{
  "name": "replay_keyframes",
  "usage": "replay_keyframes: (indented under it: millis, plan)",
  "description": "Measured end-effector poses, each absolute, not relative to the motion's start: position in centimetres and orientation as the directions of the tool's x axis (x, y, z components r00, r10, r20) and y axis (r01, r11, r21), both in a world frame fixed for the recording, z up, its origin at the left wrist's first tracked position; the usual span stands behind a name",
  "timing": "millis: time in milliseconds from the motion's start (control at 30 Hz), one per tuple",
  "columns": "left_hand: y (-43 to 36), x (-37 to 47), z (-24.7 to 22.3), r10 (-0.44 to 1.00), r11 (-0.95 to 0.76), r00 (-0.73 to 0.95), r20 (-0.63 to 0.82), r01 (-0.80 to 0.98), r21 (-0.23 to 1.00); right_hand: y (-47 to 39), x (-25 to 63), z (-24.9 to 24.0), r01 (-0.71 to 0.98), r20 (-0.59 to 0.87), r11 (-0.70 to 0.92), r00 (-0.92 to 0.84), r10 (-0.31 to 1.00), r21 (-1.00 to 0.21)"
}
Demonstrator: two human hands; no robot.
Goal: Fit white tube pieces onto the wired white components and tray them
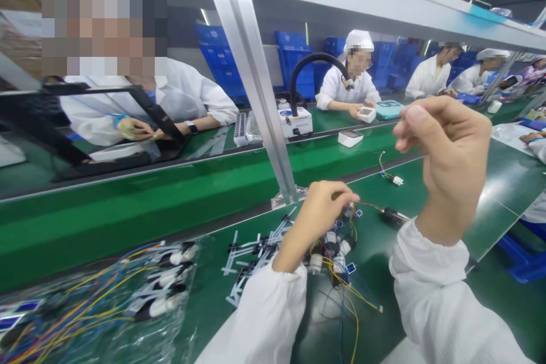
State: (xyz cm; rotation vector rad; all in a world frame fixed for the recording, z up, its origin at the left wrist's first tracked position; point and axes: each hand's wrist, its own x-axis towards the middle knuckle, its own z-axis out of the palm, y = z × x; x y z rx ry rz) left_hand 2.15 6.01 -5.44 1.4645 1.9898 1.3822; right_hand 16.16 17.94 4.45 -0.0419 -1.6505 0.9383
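Observation:
My left hand (326, 207) reaches over a loose pile of wired parts (341, 250), with white and black bodies, small blue-faced pieces and yellow and blue leads. Its fingers are closed at the pile's far end, and what they pinch is hidden. A thin reddish wire runs from near those fingertips towards a dark cylinder (394, 216) on the green table. My right hand (456, 159) is raised above the table at the right, fingers curled in against the thumb. Whatever it holds, if anything, does not show.
White strips with black pieces (260, 250) lie left of the pile. Bagged wired parts (162, 290) lie further left. A single wired connector (396, 180) sits beyond my hands. A metal post (256, 68) rises from the table edge. Co-workers sit across the line.

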Motion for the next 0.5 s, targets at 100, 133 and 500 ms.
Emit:
replay_keyframes:
  millis: [100,133,500]
  plan:
    - [5.2,0.9,-5.1,0.769,-0.080,-0.558,0.313,0.401,0.912,17.9,15.6,4.4,-0.397,0.762,0.659,-0.445,0.471,-0.639]
    - [4.7,0.6,-4.7,0.737,-0.123,-0.585,0.340,0.378,0.917,17.9,15.4,4.4,-0.377,0.736,0.651,-0.505,0.452,-0.659]
    - [-2.2,0.0,1.0,0.349,-0.243,-0.712,0.609,0.559,0.793,15.0,8.5,1.3,-0.217,0.295,0.632,-0.955,0.018,-0.744]
